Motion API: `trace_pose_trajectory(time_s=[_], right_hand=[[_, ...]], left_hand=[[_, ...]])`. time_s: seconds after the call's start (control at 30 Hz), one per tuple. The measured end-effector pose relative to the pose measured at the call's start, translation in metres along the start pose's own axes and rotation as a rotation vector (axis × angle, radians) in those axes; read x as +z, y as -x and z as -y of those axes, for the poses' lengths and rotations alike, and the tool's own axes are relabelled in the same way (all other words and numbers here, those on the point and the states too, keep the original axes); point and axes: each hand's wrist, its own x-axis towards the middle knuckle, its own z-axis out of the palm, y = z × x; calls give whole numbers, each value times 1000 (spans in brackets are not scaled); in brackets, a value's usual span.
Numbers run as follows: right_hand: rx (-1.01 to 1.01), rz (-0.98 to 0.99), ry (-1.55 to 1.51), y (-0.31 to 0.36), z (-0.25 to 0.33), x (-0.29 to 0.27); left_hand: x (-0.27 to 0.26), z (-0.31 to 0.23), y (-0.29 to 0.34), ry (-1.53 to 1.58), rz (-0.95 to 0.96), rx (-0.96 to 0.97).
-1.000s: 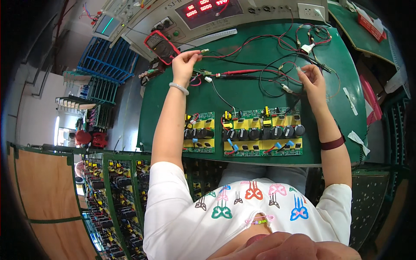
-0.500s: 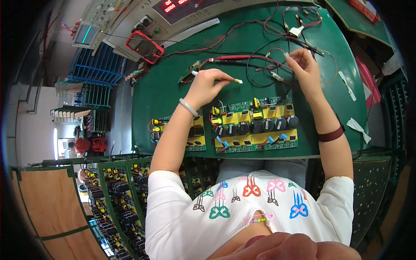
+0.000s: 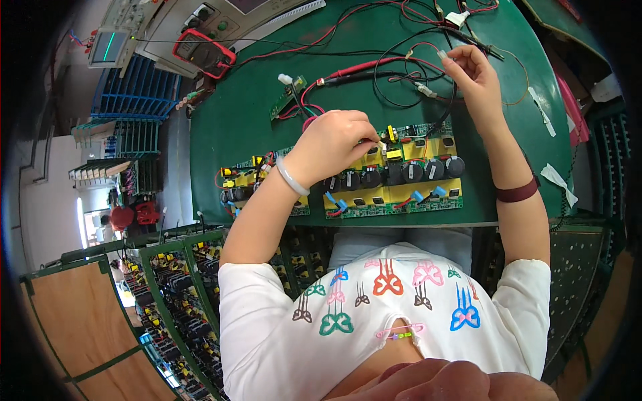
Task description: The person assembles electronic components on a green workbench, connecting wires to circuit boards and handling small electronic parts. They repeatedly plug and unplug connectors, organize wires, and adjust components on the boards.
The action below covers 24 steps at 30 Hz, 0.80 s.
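L hand: fingers pinching sm. white connector over far half of PCB, contact unclear. R hand: fingertips closed on whitish plug, above green tabletop. Connectors: prob. light, stiff; take by sides. PCB: likely rigid, fragile; edges only.

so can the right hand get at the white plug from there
Probably yes: the white plug lies just beyond the right hand, with only loose black leads apparently between. But its fingertips already pinch a small clear connector.
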Motion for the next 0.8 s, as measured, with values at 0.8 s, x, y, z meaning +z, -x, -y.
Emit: trace_pose_trajectory(time_s=[0.8], right_hand=[[-30,52,-31,-1,-3,-2]], left_hand=[[13,-1,-15,-93,199,28]])
